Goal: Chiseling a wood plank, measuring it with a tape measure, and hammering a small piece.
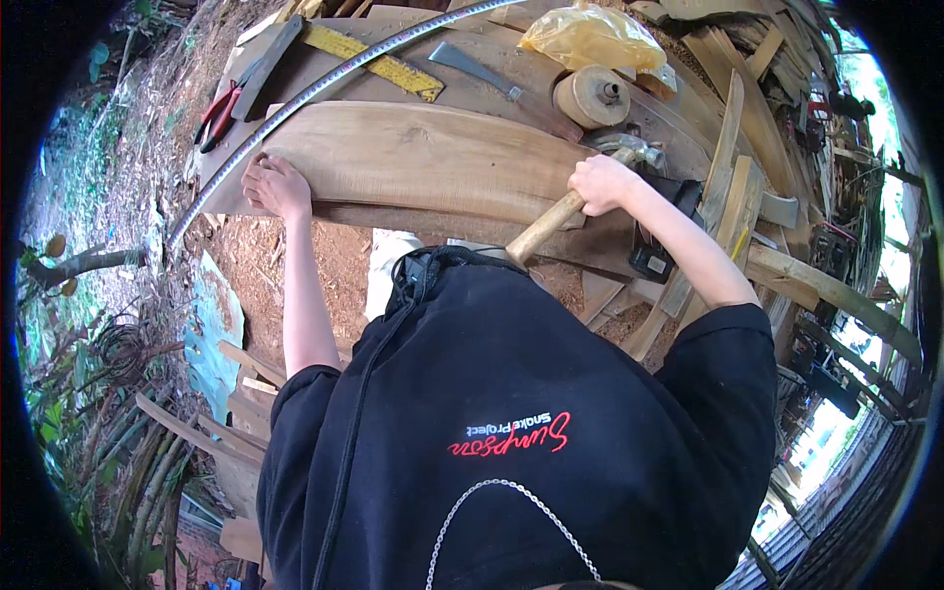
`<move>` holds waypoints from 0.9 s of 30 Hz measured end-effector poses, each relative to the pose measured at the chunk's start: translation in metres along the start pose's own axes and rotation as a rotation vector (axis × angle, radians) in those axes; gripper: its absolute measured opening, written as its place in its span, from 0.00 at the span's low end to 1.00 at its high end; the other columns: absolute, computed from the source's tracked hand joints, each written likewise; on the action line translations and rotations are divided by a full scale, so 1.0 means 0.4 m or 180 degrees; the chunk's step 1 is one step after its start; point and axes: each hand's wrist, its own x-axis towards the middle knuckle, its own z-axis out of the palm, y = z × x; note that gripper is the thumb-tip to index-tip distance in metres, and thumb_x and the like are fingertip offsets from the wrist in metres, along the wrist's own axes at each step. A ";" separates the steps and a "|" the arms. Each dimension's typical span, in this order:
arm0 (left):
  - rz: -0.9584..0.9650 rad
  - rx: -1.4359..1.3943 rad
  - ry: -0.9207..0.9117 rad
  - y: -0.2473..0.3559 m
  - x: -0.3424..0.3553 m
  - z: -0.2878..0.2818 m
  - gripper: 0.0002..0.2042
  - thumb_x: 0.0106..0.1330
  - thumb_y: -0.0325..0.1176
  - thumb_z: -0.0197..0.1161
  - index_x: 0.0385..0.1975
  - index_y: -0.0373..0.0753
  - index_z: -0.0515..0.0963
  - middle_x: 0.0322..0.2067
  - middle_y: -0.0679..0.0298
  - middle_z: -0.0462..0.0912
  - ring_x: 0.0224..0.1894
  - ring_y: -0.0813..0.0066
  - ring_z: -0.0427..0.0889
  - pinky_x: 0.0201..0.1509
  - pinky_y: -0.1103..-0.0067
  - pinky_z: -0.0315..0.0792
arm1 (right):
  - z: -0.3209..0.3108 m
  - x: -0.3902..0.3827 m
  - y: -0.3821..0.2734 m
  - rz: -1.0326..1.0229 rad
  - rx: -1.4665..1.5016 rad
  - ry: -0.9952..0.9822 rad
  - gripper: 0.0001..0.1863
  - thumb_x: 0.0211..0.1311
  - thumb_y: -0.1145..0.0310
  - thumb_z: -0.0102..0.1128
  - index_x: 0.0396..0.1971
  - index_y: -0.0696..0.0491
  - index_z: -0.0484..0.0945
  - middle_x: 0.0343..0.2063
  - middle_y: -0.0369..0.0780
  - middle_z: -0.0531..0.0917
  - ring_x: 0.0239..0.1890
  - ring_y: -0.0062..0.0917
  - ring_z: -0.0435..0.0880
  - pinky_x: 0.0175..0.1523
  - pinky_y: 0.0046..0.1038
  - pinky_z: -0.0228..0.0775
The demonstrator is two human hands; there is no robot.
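Note:
A curved, light-brown wooden board (423,147) lies crosswise in front of me. At its left end is my left hand (278,187), its fingers bent over the board's edge and closed on it. My right hand (602,185) is wrapped round the wooden handle (544,228) of a claw hammer near the board's right end. The metal hammer head (641,150) points away from me, and the handle's butt reaches back toward my shirt. Beyond the board lies a chisel (477,71) with a wooden handle, beside a round wooden block (592,96).
A long graduated strip (324,87) arcs across the left and far side. Red-handled pliers (218,116), a yellow ruler (374,61) and a yellow plastic bag (595,41) lie farther off. Scrap planks (733,211) and a black tool (652,258) crowd the right. Sawdust (334,254) covers the ground.

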 end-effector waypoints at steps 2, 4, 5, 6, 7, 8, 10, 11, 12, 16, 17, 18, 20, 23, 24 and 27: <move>-0.0042 -0.0061 -0.0019 0.002 -0.003 -0.005 0.17 0.61 0.42 0.46 0.45 0.40 0.68 0.46 0.51 0.65 0.51 0.53 0.61 0.54 0.62 0.53 | 0.004 0.010 -0.004 -0.0125 -0.0138 -0.0254 0.09 0.31 0.65 0.58 0.15 0.54 0.78 0.19 0.46 0.79 0.25 0.39 0.80 0.33 0.35 0.73; -0.0041 0.0006 -0.0028 0.009 -0.003 -0.006 0.17 0.60 0.42 0.46 0.45 0.40 0.68 0.46 0.52 0.65 0.51 0.53 0.61 0.54 0.62 0.53 | 0.012 0.000 0.015 -0.0150 -0.0044 -0.0075 0.10 0.30 0.64 0.58 0.16 0.53 0.78 0.19 0.45 0.79 0.26 0.38 0.80 0.33 0.35 0.73; -0.0028 0.0064 -0.0026 0.011 -0.004 -0.008 0.16 0.60 0.42 0.46 0.45 0.41 0.68 0.46 0.52 0.65 0.51 0.53 0.61 0.54 0.63 0.53 | 0.011 -0.009 0.023 -0.0197 0.0138 0.0205 0.10 0.30 0.63 0.58 0.16 0.53 0.78 0.19 0.44 0.79 0.26 0.38 0.79 0.34 0.36 0.72; -0.0046 0.0085 -0.0040 0.006 -0.004 -0.005 0.16 0.60 0.42 0.46 0.45 0.41 0.68 0.46 0.52 0.65 0.51 0.53 0.61 0.54 0.63 0.53 | 0.010 -0.012 0.029 -0.0239 0.0324 0.0484 0.10 0.30 0.63 0.58 0.16 0.52 0.78 0.18 0.43 0.79 0.27 0.38 0.79 0.35 0.36 0.72; -0.0024 0.0116 -0.0020 -0.001 -0.001 -0.001 0.16 0.61 0.41 0.46 0.45 0.41 0.67 0.46 0.54 0.65 0.51 0.55 0.61 0.54 0.64 0.52 | 0.010 -0.013 0.032 -0.0089 0.0382 0.0347 0.11 0.30 0.64 0.57 0.18 0.52 0.78 0.19 0.43 0.79 0.28 0.38 0.78 0.38 0.36 0.71; 0.0000 0.0146 -0.0002 -0.001 0.001 -0.002 0.15 0.61 0.40 0.46 0.46 0.42 0.66 0.45 0.56 0.64 0.51 0.58 0.60 0.54 0.66 0.51 | 0.001 -0.014 0.036 -0.0106 0.0393 0.0326 0.11 0.30 0.64 0.57 0.18 0.52 0.78 0.19 0.43 0.79 0.28 0.38 0.78 0.38 0.36 0.71; -0.0051 0.0188 -0.0010 0.006 -0.002 0.000 0.16 0.62 0.40 0.46 0.46 0.42 0.66 0.45 0.56 0.64 0.51 0.58 0.60 0.54 0.66 0.51 | -0.009 -0.013 0.044 -0.0019 0.0694 0.0483 0.10 0.30 0.66 0.57 0.19 0.52 0.77 0.21 0.44 0.79 0.30 0.39 0.78 0.37 0.36 0.70; -0.0086 0.0209 -0.0002 0.011 -0.004 0.001 0.16 0.62 0.41 0.46 0.46 0.41 0.66 0.45 0.56 0.64 0.51 0.58 0.60 0.54 0.66 0.51 | -0.015 -0.015 0.050 -0.0036 0.0701 0.0469 0.10 0.30 0.66 0.57 0.19 0.52 0.77 0.21 0.44 0.79 0.30 0.39 0.78 0.37 0.36 0.70; -0.0100 0.0227 -0.0006 0.007 -0.003 0.003 0.16 0.62 0.41 0.46 0.46 0.41 0.66 0.45 0.56 0.64 0.51 0.58 0.60 0.54 0.66 0.51 | -0.020 -0.017 0.056 0.0037 0.1004 0.0595 0.10 0.30 0.67 0.57 0.19 0.53 0.77 0.21 0.44 0.79 0.29 0.40 0.78 0.37 0.36 0.70; -0.0046 0.0286 0.0059 -0.006 0.003 0.014 0.17 0.61 0.41 0.46 0.48 0.41 0.65 0.47 0.55 0.65 0.52 0.58 0.61 0.55 0.66 0.51 | -0.007 -0.019 0.081 -0.0065 0.1349 0.1228 0.08 0.31 0.69 0.58 0.18 0.55 0.76 0.19 0.45 0.78 0.26 0.41 0.77 0.33 0.36 0.68; -0.0035 0.0352 0.0075 -0.006 0.002 0.013 0.18 0.61 0.40 0.46 0.49 0.40 0.65 0.47 0.55 0.65 0.52 0.58 0.60 0.55 0.66 0.51 | -0.013 -0.016 0.084 -0.0091 0.1355 0.1222 0.08 0.31 0.69 0.58 0.18 0.55 0.76 0.19 0.45 0.78 0.26 0.41 0.77 0.33 0.36 0.68; -0.0048 0.0374 0.0086 -0.007 0.001 0.011 0.18 0.61 0.40 0.46 0.49 0.40 0.65 0.47 0.55 0.65 0.52 0.58 0.60 0.55 0.66 0.51 | -0.024 -0.014 0.088 -0.0133 0.1634 0.1171 0.08 0.33 0.69 0.58 0.18 0.56 0.76 0.18 0.46 0.77 0.24 0.42 0.76 0.31 0.35 0.68; -0.0017 0.0485 -0.0057 -0.007 0.002 0.006 0.19 0.62 0.40 0.45 0.50 0.38 0.65 0.48 0.54 0.65 0.53 0.57 0.61 0.56 0.65 0.53 | -0.031 -0.010 0.095 -0.0202 0.1909 0.1118 0.08 0.34 0.69 0.58 0.17 0.57 0.75 0.18 0.48 0.76 0.23 0.43 0.75 0.29 0.35 0.67; -0.0033 0.0271 -0.0015 0.000 0.005 0.002 0.19 0.62 0.40 0.45 0.48 0.35 0.66 0.48 0.53 0.66 0.52 0.55 0.63 0.56 0.65 0.55 | -0.028 -0.013 0.110 -0.0383 0.2026 0.1069 0.08 0.36 0.70 0.58 0.15 0.58 0.72 0.15 0.49 0.72 0.19 0.43 0.72 0.26 0.33 0.64; -0.0041 0.0287 0.0007 0.001 0.004 -0.002 0.19 0.62 0.40 0.45 0.48 0.35 0.66 0.48 0.53 0.66 0.52 0.55 0.63 0.56 0.65 0.55 | -0.023 -0.021 0.123 -0.0132 0.2207 0.1189 0.08 0.37 0.71 0.57 0.14 0.59 0.71 0.14 0.49 0.70 0.18 0.43 0.70 0.25 0.33 0.63; 0.0104 0.0176 -0.0019 0.006 0.005 -0.008 0.20 0.63 0.40 0.42 0.48 0.32 0.68 0.47 0.47 0.67 0.51 0.51 0.64 0.57 0.65 0.56 | -0.023 -0.025 0.121 -0.0074 0.2361 0.1336 0.08 0.38 0.71 0.57 0.13 0.59 0.69 0.13 0.49 0.68 0.16 0.42 0.68 0.23 0.32 0.60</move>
